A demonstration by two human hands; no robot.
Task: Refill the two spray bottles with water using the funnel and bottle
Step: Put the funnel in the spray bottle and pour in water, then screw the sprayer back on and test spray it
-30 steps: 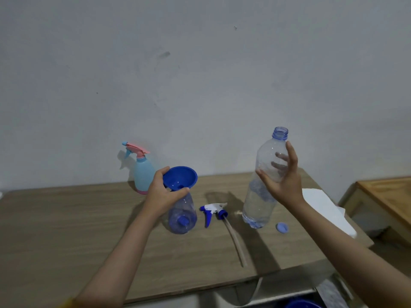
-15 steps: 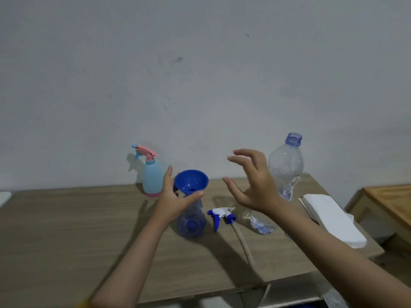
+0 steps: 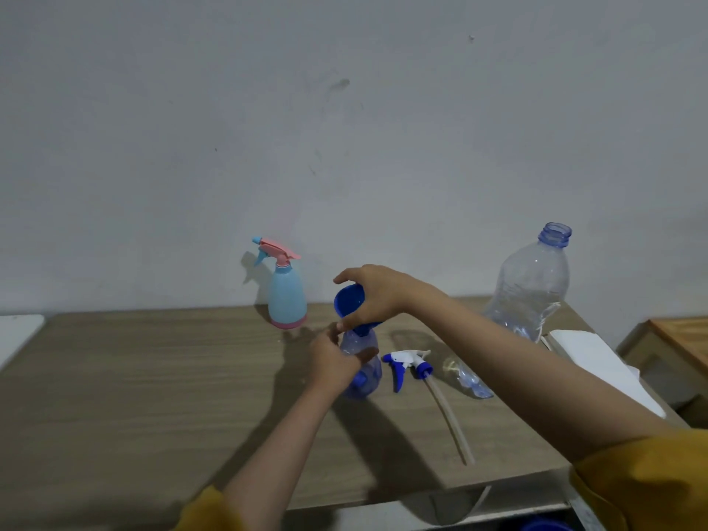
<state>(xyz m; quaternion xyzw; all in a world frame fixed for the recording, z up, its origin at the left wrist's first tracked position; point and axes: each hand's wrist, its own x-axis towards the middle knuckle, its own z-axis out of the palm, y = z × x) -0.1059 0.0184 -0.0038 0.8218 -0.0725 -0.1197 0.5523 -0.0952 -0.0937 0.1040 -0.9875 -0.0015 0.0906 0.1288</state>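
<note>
Clear spray bottle [image 3: 364, 371] stood mid-tabletop [image 3: 134, 377], a blue funnel [image 3: 350, 302] in its neck.

The left hand [image 3: 331, 360] gripped the bottle's body; the right hand [image 3: 377, 295] pinched the funnel's rim. Just right lay the detached blue-white trigger head [image 3: 408, 364] with its tube. Farther back stood the uncapped water bottle [image 3: 530, 285] at right and the light-blue spray bottle [image 3: 286, 297] by the wall.
</note>
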